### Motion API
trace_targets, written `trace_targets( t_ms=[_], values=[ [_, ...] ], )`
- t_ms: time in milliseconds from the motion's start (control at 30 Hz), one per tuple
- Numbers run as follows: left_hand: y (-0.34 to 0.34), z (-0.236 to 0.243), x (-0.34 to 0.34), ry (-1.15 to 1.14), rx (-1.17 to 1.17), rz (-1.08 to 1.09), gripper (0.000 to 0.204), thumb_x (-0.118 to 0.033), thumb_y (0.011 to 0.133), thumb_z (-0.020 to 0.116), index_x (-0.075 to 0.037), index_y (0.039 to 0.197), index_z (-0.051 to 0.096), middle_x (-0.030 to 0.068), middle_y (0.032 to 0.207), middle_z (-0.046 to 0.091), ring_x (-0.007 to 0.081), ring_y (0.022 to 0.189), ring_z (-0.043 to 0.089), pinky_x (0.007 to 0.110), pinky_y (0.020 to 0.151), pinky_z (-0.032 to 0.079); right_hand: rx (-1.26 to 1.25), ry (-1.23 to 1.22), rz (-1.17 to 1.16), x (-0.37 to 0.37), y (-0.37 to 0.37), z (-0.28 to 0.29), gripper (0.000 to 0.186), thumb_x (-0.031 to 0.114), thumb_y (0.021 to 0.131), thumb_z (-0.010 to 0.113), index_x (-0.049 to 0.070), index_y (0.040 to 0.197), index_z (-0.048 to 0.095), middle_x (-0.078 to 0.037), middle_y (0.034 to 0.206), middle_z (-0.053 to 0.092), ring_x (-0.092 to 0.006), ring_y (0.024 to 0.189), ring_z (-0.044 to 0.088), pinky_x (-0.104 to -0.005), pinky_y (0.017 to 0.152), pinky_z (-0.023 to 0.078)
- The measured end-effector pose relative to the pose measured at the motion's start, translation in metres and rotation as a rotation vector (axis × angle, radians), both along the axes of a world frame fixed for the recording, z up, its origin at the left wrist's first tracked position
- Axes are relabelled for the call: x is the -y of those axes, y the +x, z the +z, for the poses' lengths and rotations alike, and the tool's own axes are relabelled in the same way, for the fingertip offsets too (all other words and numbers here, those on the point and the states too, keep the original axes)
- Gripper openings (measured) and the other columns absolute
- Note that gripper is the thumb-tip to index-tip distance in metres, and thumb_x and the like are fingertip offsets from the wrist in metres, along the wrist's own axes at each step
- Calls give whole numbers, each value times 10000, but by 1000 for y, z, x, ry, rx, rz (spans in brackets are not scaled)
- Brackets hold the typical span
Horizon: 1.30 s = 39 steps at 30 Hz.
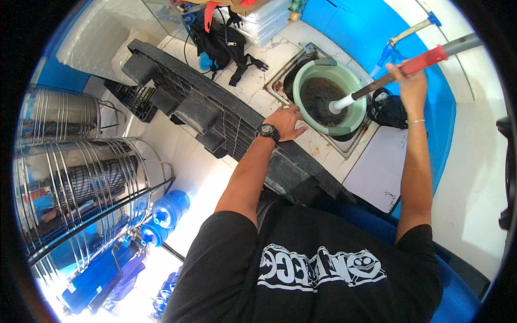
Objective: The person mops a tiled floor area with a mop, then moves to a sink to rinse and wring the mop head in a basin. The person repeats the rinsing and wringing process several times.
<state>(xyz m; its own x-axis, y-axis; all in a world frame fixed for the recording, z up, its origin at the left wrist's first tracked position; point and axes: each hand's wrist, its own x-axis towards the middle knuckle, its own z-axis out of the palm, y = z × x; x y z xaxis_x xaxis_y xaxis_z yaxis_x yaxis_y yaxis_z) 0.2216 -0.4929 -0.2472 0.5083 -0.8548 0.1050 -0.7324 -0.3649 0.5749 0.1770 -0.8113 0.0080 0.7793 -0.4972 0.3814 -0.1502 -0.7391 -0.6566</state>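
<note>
My right hand (412, 81) is closed around the red grip of a long mop handle (425, 59). The dark, wet mop head (320, 97) sits down inside a pale green bucket (355, 116), which stands in a recessed floor drain. My left hand (285, 121), with a black watch on the wrist, rests with spread fingers on the edge of a black plastic pallet (199, 107), right next to the bucket's rim. It holds nothing.
Two large shiny steel tanks (75, 177) stand at the left. Blue water bottles (169, 207) lie on the white tiled floor below them. A black bag (218, 43) lies at the top, another dark bag (388, 110) beside the bucket. Blue pipes run along the blue wall (388, 51).
</note>
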Motion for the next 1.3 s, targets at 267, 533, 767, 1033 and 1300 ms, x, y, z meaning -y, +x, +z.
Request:
trace_targets(
  t_ms=[267,533,767,1033,1300],
  values=[
    [-1,11,-1,-1,1,-2,446,-464,950,646,-71,1133,750,169,1316,643,362,1145,657,479,1037,513,100,199,218,38,-7,21,435,131,936,787,-51,1272,580,-119,1099,748,-185,1067,709,-302,1007,528],
    [0,10,-2,54,-27,-9,461,-466,944,651,-83,1187,735,152,1280,642,350,1191,618,477,1070,477,157,-179,-55,22,-9,62,426,310,810,916,2,997,689,-51,926,736,-95,804,632,-253,705,488],
    [0,14,0,55,8,-1,449,-475,932,674,-72,1120,737,178,1330,641,372,1152,657,487,1020,517,226,480,214,26,-7,-41,401,13,939,730,17,1267,499,-147,1155,706,-233,1108,690,-368,1023,526],
    [-1,18,2,128,-39,15,460,-457,940,661,-62,1159,749,178,1353,633,339,1216,629,477,1072,480,243,76,79,27,-9,47,358,69,893,811,-19,1169,600,-122,1054,748,-229,1010,741,-336,856,623],
    [-1,14,2,101,-22,16,476,-470,933,663,-60,1159,747,199,1339,636,351,1181,646,472,1054,491,227,-297,-93,11,-3,4,565,385,767,932,5,1058,632,-79,931,692,-179,853,649,-325,804,540]
  ],
)
